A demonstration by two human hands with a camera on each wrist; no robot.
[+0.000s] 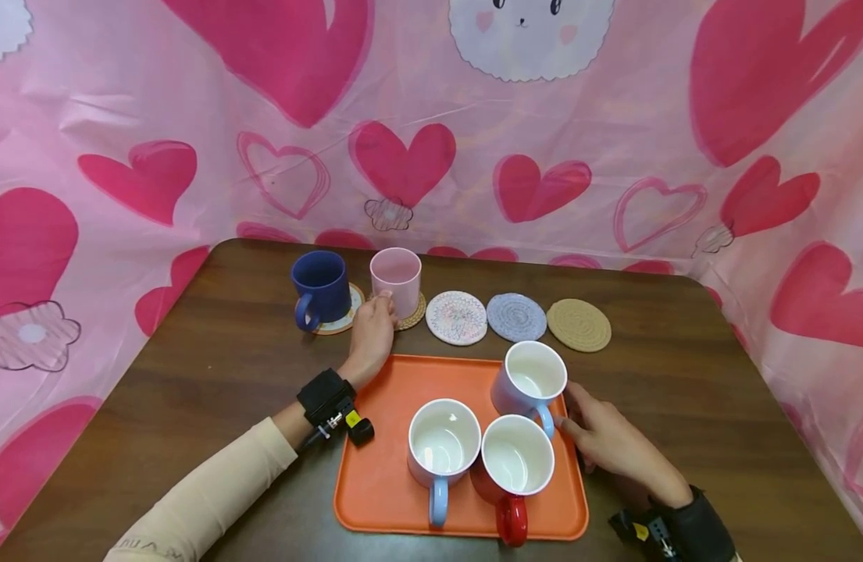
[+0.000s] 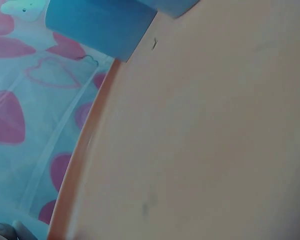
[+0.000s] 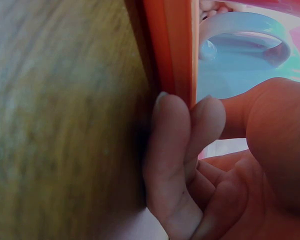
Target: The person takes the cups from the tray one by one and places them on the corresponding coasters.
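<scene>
At the back of the table, my left hand (image 1: 375, 332) grips a pink mug (image 1: 397, 273) at its near side, where the handle is mostly hidden by the fingers. The mug stands over a brown woven coaster (image 1: 414, 314). My right hand (image 1: 607, 433) holds the right rim of an orange tray (image 1: 382, 499); in the right wrist view its curled fingers (image 3: 171, 145) press the outer side of the rim. On the tray stand a light blue-handled mug (image 1: 422, 460), a second one (image 1: 504, 393) by the right hand, and a red mug (image 1: 487, 480).
Left of the pink mug, a dark blue mug (image 1: 326, 289) stands on a patterned coaster (image 1: 343, 321). To the right lie a white speckled coaster (image 1: 456, 318), a grey-blue coaster (image 1: 517, 317) and a tan coaster (image 1: 579, 325). A pink heart-print cloth (image 1: 473, 179) hangs behind the table.
</scene>
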